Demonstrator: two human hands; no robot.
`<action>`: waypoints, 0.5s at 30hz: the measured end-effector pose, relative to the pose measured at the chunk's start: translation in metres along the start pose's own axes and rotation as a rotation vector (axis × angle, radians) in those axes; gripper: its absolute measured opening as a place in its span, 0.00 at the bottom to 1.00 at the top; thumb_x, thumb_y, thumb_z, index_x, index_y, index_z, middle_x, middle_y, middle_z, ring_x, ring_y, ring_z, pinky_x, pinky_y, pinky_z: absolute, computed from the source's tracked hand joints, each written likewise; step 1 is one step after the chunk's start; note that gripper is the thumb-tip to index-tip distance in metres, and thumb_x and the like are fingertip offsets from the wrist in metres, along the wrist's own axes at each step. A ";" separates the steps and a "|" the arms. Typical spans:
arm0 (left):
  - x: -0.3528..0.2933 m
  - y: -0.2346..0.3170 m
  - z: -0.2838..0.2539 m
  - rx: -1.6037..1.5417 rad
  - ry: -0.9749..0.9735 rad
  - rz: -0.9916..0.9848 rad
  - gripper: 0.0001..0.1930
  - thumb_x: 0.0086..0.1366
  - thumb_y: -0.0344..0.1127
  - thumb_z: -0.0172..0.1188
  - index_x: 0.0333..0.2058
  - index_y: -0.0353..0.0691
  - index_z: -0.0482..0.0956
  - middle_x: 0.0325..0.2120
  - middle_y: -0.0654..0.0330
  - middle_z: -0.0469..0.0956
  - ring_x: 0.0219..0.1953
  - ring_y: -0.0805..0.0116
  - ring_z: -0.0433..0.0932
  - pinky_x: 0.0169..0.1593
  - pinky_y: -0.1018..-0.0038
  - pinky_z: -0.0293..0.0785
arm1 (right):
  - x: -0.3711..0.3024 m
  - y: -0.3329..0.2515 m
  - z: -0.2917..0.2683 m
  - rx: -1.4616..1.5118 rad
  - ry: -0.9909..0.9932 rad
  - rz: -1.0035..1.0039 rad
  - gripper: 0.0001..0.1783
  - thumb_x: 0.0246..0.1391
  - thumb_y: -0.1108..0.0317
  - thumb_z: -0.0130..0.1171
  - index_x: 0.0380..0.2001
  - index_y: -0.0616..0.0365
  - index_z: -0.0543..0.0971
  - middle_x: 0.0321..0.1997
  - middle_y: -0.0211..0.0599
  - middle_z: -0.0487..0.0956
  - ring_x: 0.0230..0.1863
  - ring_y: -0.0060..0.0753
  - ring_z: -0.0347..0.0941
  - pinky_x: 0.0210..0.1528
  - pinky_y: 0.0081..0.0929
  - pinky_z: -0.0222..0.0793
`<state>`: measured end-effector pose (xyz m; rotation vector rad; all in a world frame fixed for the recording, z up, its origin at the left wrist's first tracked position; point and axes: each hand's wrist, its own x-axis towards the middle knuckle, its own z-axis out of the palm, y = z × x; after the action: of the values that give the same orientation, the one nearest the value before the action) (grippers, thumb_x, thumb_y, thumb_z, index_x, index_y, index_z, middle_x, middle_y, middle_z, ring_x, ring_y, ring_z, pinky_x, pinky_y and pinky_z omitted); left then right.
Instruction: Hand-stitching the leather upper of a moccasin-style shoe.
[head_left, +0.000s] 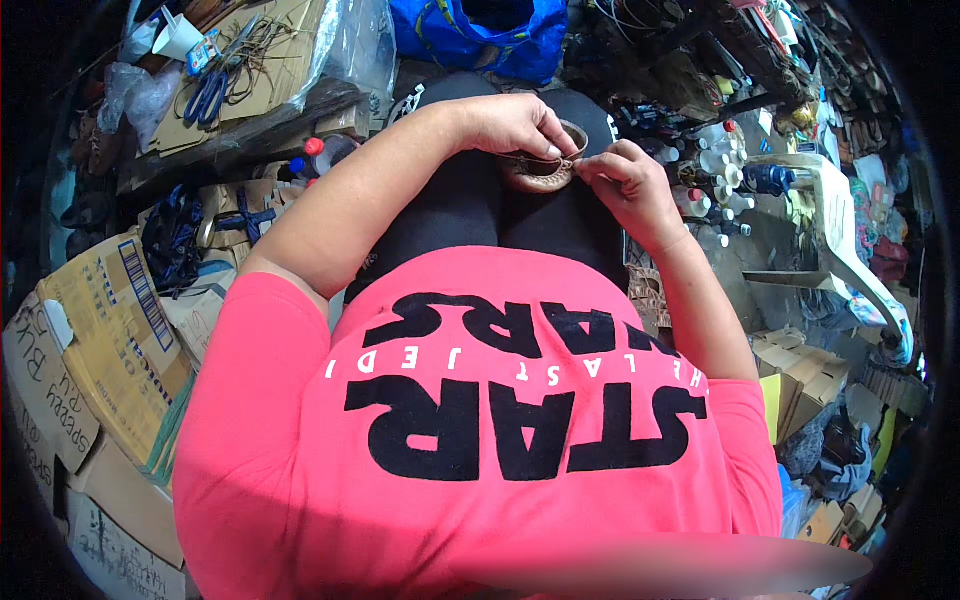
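Note:
On my lap, between my dark-trousered thighs, rests a brown shoe (538, 182) with a stitched edge and its opening facing up. My left hand (515, 128) reaches over the shoe's opening, thumb and fingers closed in a pinch on a thin brown lace (530, 157). At the shoe's right side my right hand (632, 185) is also pinched, close to the lace where it meets the shoe's edge. The lace is very thin, and my fingers hide part of it. The inside of the shoe is dark.
Ahead of my knees stands a blue bag (520, 50). Scissors (207, 98) lie on cardboard at the far left. Cardboard boxes (110, 320) crowd the left side. Several bottles (715, 160) and a white plastic chair (850, 235) stand on the right.

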<state>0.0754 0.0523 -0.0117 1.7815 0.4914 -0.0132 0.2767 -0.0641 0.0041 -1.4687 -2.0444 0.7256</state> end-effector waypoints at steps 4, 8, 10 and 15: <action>0.002 0.000 0.000 0.050 -0.027 -0.038 0.15 0.57 0.29 0.59 0.43 0.35 0.79 0.39 0.61 0.76 0.42 0.75 0.72 0.49 0.78 0.66 | 0.014 -0.029 -0.012 -0.492 -0.197 -0.137 0.12 0.44 0.76 0.52 0.32 0.51 0.81 0.30 0.41 0.74 0.34 0.49 0.73 0.38 0.37 0.68; 0.006 -0.006 -0.001 -0.048 -0.042 -0.006 0.14 0.55 0.23 0.58 0.41 0.35 0.79 0.34 0.61 0.78 0.39 0.76 0.74 0.47 0.79 0.68 | 0.033 -0.035 -0.012 -0.532 -0.297 -0.169 0.12 0.43 0.76 0.52 0.30 0.51 0.81 0.31 0.43 0.73 0.35 0.49 0.73 0.39 0.39 0.68; 0.011 -0.005 -0.001 -0.078 -0.012 0.002 0.14 0.54 0.21 0.57 0.40 0.35 0.79 0.32 0.61 0.79 0.37 0.76 0.75 0.46 0.79 0.69 | 0.031 -0.020 -0.007 -0.452 -0.272 -0.126 0.09 0.43 0.74 0.56 0.29 0.52 0.81 0.29 0.42 0.74 0.34 0.47 0.73 0.38 0.39 0.68; 0.008 -0.008 0.002 -0.023 0.178 0.076 0.09 0.51 0.23 0.61 0.34 0.35 0.80 0.28 0.63 0.80 0.32 0.78 0.76 0.41 0.78 0.72 | 0.028 -0.002 -0.013 -0.111 -0.201 -0.026 0.08 0.42 0.72 0.63 0.30 0.53 0.82 0.25 0.38 0.76 0.31 0.38 0.74 0.35 0.30 0.70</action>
<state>0.0810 0.0541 -0.0218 1.7862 0.5488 0.2044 0.2762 -0.0369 0.0176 -1.4786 -2.2830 0.7887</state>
